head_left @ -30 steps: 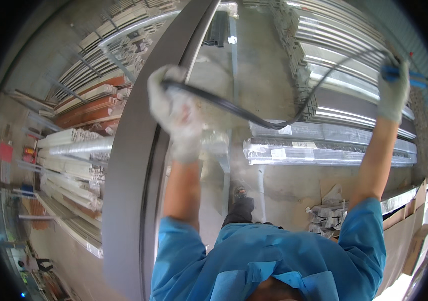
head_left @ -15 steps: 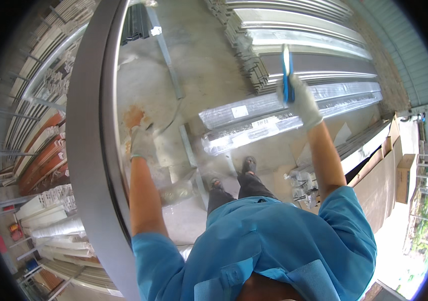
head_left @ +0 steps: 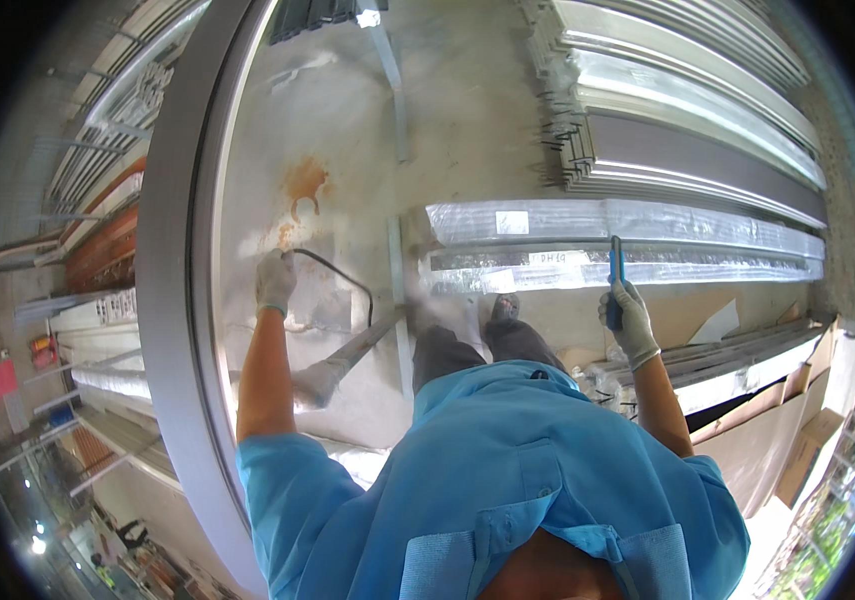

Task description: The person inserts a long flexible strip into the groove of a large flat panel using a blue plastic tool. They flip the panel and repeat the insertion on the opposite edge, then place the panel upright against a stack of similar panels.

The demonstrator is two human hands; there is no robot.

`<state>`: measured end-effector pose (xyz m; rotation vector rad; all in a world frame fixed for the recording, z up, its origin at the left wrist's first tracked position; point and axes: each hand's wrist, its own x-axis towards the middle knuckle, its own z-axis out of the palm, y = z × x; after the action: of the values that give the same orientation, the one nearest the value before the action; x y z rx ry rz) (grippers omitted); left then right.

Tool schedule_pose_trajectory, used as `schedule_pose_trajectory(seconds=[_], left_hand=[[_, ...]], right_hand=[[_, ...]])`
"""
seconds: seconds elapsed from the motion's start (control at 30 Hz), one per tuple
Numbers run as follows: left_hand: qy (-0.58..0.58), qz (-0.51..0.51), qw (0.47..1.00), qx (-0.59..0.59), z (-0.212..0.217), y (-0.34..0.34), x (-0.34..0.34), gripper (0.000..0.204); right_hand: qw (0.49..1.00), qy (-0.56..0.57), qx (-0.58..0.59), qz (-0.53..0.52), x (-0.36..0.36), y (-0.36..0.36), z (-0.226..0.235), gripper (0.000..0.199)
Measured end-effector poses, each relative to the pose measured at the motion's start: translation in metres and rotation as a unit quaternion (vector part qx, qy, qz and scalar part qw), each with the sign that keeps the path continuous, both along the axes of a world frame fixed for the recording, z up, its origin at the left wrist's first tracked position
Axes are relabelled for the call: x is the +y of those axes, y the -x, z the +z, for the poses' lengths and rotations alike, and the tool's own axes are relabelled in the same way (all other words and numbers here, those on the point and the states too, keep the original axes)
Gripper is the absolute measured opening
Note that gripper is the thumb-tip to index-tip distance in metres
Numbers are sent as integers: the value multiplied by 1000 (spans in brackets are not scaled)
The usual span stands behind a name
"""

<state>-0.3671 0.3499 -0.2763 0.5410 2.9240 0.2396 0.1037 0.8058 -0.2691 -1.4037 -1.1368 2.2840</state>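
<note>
My right hand [head_left: 633, 318], in a pale work glove, is closed round a slim blue-and-dark hand tool [head_left: 616, 268]. The tool points away from me, and its exact kind does not show. My left hand [head_left: 275, 282], also gloved, is closed beside the long grey panel or profile [head_left: 172, 250] that runs along my left. From that hand a thin black cord-like piece [head_left: 332, 268] curves right and bends back toward me. What lies inside the left fingers is hidden. An elongated greyish object [head_left: 347, 358] is near my left forearm.
Plastic-wrapped profiles [head_left: 637, 225] lie across the floor ahead, with stacked metal profiles [head_left: 697, 150] beyond. Cardboard [head_left: 787, 420] stands at the right. A narrow metal strip [head_left: 395, 190] runs along the floor near a rusty stain [head_left: 305, 182]. Racks of long stock [head_left: 97, 250] stand left of the panel.
My right hand with the blue tool has come down and closer to my body. My left hand has moved slightly nearer the far end, and the black cord-like piece now bends toward me.
</note>
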Motion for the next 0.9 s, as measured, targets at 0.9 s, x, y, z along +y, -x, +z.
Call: schedule_pose_trajectory(seconds=[0.9], left_hand=[[89, 143, 984, -59, -77, 90, 36, 50]], right_hand=[[988, -118, 9, 96, -41, 166, -38, 34]])
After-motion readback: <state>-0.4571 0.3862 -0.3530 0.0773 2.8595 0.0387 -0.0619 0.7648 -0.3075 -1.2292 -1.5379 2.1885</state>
